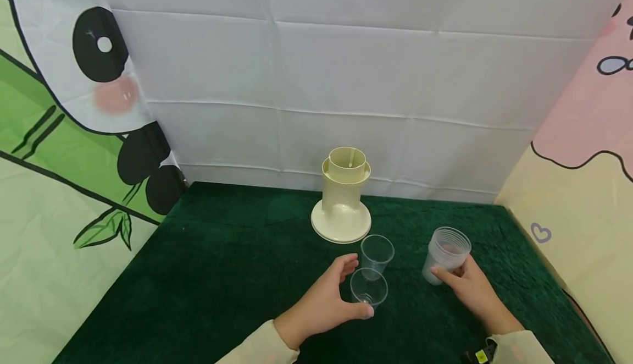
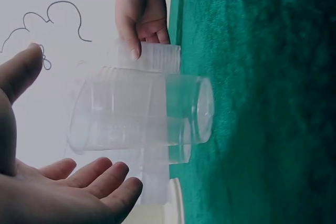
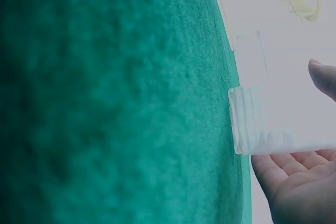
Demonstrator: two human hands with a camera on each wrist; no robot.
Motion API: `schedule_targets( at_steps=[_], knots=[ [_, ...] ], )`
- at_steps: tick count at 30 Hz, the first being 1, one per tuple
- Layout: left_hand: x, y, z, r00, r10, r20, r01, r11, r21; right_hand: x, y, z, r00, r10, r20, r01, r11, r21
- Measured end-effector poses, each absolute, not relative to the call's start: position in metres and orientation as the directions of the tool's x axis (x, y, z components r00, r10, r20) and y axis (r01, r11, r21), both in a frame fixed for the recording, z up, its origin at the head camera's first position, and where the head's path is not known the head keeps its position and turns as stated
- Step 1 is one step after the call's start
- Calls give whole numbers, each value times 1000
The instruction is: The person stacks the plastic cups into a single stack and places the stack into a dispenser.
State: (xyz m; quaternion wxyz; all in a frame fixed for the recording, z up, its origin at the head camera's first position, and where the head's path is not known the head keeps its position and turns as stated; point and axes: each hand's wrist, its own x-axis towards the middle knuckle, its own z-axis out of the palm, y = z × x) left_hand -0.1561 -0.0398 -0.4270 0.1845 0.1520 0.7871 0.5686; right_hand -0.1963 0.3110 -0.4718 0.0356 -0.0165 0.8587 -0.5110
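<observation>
Two clear plastic cups stand upright close together: a near cup (image 1: 368,288) and a far cup (image 1: 377,254). My left hand (image 1: 330,302) is spread beside the near one, thumb toward its front and fingers at its left. In the left wrist view there is a gap between those fingers (image 2: 107,179) and the cup (image 2: 142,108). A stack of nested clear plastic cups (image 1: 447,251) is gripped in my right hand (image 1: 472,292), thumb on the near side and the other fingers partly hidden behind. The right wrist view shows the stack (image 3: 262,121) washed out by glare.
A cream cylindrical stand with a round base (image 1: 341,221) rises behind the two cups. Dark green cloth (image 1: 222,265) covers the table. White sheeting (image 1: 341,72) hangs at the back, with printed cartoon panels on both sides.
</observation>
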Motion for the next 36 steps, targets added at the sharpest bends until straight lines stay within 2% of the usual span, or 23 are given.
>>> schedule_targets(
  at_steps=[8, 36],
  knots=[
    [-158, -35, -434, -882, 448, -145, 10, 325, 946, -196, 310, -470, -997, -66, -28, -6, 465, -885],
    [-162, -29, -445, -868, 489, -88, 30, 229, 973, -195, 309, -473, -997, -77, -12, -24, 455, -890]
  ],
)
